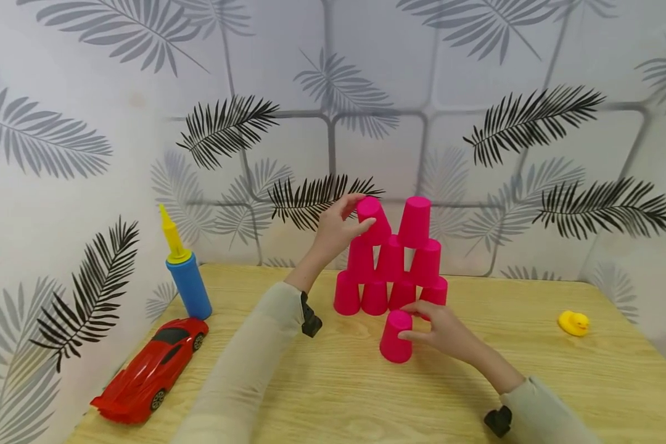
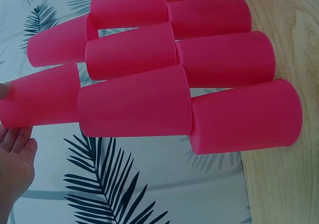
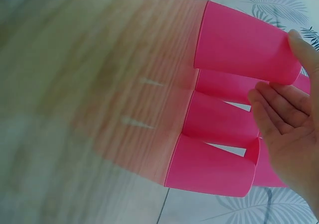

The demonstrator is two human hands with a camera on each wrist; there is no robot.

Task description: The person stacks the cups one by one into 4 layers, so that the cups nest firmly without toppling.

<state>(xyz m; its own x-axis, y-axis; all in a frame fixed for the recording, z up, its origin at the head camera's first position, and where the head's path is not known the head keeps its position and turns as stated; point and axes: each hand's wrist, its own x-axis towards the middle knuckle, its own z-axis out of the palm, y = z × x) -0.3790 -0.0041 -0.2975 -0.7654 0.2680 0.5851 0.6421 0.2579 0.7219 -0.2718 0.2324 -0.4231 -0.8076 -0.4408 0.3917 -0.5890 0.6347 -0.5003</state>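
Pink cups stand upside down in a stepped stack on the wooden table: several at the bottom, three in the middle row [image 1: 390, 259], two on top. My left hand [image 1: 333, 229] holds the top row's left cup [image 1: 374, 222] between thumb and fingers; that cup tilts slightly. Beside it the right top cup [image 1: 415, 221] stands untouched. In front of the stack, my right hand [image 1: 446, 330] pinches a single upside-down cup [image 1: 395, 342] near its upper end. The right wrist view shows this cup [image 3: 244, 42] with its rim at the tabletop, thumb on one side and fingers on the other.
A red toy car [image 1: 152, 370] lies at the table's left edge, with a blue and yellow hand pump [image 1: 189, 283] upright behind it. A yellow rubber duck [image 1: 574, 322] sits at the right. The feather-patterned wall [image 1: 477, 80] rises behind the table [image 1: 333, 401].
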